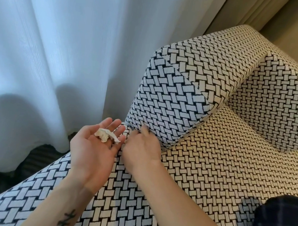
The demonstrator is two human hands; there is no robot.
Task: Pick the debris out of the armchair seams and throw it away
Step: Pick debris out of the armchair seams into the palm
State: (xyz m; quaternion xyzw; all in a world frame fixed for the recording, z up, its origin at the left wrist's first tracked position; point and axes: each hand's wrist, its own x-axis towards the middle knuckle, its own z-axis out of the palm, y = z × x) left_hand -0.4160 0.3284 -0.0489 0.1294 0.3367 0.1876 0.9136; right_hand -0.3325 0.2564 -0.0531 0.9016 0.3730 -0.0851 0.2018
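Debris [107, 135], a crumpled white scrap, is carried on the upturned left hand [91, 152], whose fingers [113, 126] are held straight and loosely spread; the scrap is rested near their base, not clasped. The right hand [141, 146] is laid knuckles-up just beside it, its fingertips tucked against the lower edge of the upholstered block [175, 97] where the seat of the armchair [222, 170] is met. Whether anything is pinched there cannot be told, the fingertips being blurred. Black-and-white basket-weave fabric is seen over the whole chair. A white sheer curtain [48, 52] is hung at the left, over dark striped carpet [42, 157].
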